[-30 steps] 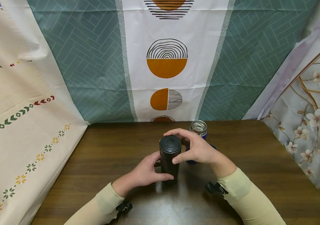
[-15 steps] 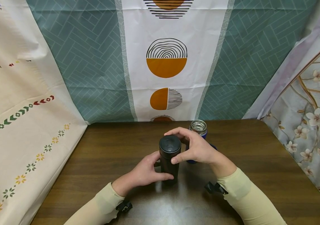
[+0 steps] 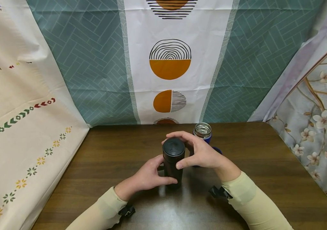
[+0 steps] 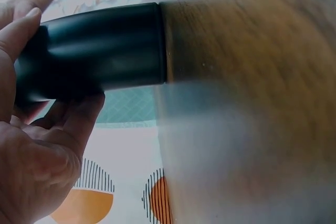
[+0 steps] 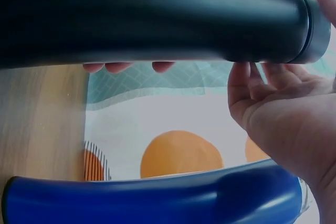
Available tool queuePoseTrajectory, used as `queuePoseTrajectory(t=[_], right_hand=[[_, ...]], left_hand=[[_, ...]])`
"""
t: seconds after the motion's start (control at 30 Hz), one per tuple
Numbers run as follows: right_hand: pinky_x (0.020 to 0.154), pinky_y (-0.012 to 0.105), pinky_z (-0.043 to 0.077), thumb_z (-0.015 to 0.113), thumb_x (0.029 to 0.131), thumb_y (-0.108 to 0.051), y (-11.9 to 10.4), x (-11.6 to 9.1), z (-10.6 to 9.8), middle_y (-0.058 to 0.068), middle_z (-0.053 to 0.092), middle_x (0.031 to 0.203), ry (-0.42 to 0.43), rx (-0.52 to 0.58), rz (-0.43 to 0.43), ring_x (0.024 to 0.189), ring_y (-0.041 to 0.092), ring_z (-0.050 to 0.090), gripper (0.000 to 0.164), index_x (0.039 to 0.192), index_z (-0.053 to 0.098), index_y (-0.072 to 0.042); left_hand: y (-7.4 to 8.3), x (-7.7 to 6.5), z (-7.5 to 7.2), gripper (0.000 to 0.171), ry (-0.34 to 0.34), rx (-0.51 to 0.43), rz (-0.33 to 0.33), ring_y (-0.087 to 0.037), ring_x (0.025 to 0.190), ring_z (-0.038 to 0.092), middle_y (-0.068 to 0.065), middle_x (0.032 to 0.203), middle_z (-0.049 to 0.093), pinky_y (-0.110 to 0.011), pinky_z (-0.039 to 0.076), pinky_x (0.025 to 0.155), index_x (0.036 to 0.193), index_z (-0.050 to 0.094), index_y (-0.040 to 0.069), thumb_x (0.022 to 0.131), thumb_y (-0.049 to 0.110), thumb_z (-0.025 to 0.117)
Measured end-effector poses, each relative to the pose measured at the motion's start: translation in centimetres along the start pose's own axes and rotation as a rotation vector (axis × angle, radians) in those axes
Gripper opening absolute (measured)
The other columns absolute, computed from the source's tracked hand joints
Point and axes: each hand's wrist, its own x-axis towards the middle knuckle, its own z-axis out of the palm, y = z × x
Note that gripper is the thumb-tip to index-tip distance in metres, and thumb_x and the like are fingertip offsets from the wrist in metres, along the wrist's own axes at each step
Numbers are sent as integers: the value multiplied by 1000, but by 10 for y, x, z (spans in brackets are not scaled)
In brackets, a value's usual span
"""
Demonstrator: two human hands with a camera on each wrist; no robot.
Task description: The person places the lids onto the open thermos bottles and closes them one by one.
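Observation:
A black thermos bottle with a black lid stands upright on the wooden table, its base right at the tabletop in the left wrist view. My left hand grips the body from the left, thumb across the front. Higher up, my right hand holds the bottle around the lid from the right; its thumb lies just below the lid's seam and its fingers reach behind. In the right wrist view, fingertips of my left hand show past the bottle's side.
Behind my right hand stands a blue thermos bottle with its steel mouth uncovered. A small dark blue piece shows beside it, mostly hidden by that hand. Patterned cloths hang at the table's back and sides.
The fingers of my right hand have shifted slightly to the left around the back of the lid. My left hand and the black bottle stay in place.

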Motion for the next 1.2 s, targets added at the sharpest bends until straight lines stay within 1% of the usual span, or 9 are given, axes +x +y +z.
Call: queuePoseTrajectory(t=[0.1,0.17,0.3,0.43,0.53,0.63,0.77,0.97,1.2], right_hand=[[127,43,37,88,97,-17,2,0,-1,17,64,156,-62,36,-62,147,35,57,84,168,44,-5],[128,42,34,83,101,-17,2,0,-1,19,62,158,-83,43,-100,149,35,55,82,169,40,-2],[129,41,35,80,104,-14,2,0,-1,21,61,158,-88,32,-133,151,34,54,80,169,37,3],[127,38,38,84,99,-6,1,-1,-2,18,64,156,-69,-17,-118,149,32,56,83,169,40,0],[123,36,43,88,93,-1,2,-3,-3,13,68,152,-43,-93,-109,144,30,61,85,167,46,-3],[120,35,48,93,88,-1,2,-3,-4,7,72,147,-10,-172,-99,138,26,67,86,163,53,-7],[115,38,53,98,83,-2,4,-2,-4,4,75,141,23,-248,-111,130,25,71,84,158,59,-5],[109,39,56,103,77,-3,4,-4,-2,3,76,135,82,-264,-90,120,24,74,84,151,64,-8],[108,42,55,104,74,-5,4,-3,3,3,72,141,138,-246,-59,120,25,72,81,145,66,-12]], left_hand=[[0,0,0,71,-7,3,-18,-16,130,68,8,141,71,-47,57,111,150,63,27,89,27,99],[1,0,0,71,-16,-3,-26,-16,130,68,8,141,71,-47,56,112,151,62,27,89,27,98],[2,-1,0,70,-33,-10,-28,-16,130,68,6,141,72,-47,56,113,152,61,25,91,27,96],[3,-1,-1,71,-44,-5,-31,-16,130,68,6,142,72,-44,56,113,154,60,25,92,27,95],[5,-1,-1,73,-54,-12,-31,-15,130,69,6,143,71,-43,56,112,156,58,26,93,26,95],[5,-1,-2,74,-59,-17,-26,-15,129,69,5,143,71,-43,57,111,157,58,26,93,25,95],[4,-1,-2,73,-54,-12,-19,-15,127,70,5,142,72,-42,57,110,155,58,27,93,27,95],[5,0,-2,73,-50,-2,-4,-15,127,70,6,140,73,-43,58,109,154,60,26,91,26,97],[5,-1,-1,75,-30,12,1,-14,125,72,7,139,74,-43,58,109,154,60,27,89,27,98]])
